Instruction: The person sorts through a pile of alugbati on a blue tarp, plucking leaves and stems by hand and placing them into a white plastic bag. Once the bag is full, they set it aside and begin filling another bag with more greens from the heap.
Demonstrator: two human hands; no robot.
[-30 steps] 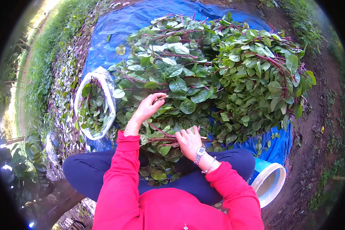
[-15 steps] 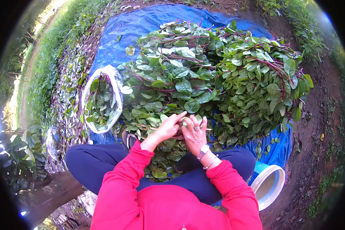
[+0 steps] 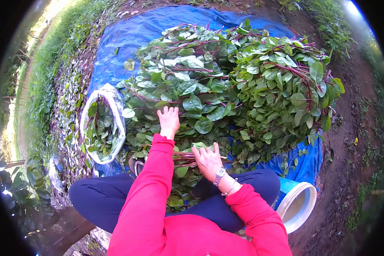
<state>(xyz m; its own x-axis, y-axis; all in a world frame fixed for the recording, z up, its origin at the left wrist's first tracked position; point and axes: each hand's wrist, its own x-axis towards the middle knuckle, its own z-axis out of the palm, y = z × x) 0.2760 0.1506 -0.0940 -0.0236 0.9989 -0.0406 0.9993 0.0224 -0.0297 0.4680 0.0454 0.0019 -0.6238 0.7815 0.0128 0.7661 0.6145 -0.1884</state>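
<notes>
My left hand point(image 3: 169, 120) reaches forward over a heap of leafy greens with purple-red stems point(image 3: 187, 77), which look like Malabar spinach. Its fingers are a little apart at the leaves, and I make out nothing held in them. Closer to my body, my right hand point(image 3: 208, 162) is closed around a bunch of cut stems point(image 3: 181, 158). The stems lie sideways above my crossed legs, their ends sticking out on both sides of the hand. A second dense stack of the same greens point(image 3: 281, 85) rises to the right.
A blue tarp point(image 3: 128, 42) lies under the greens. On the left stands an open clear plastic bag point(image 3: 121, 128) with leafy stems inside. A blue and white bucket point(image 3: 301, 207) lies tipped by my right knee. Discarded leaves point(image 3: 64, 123) cover the ground at left.
My left hand has left the bunch beside my right hand and moved forward and left to the heap. My right hand stays on the stems. The view has shifted slightly.
</notes>
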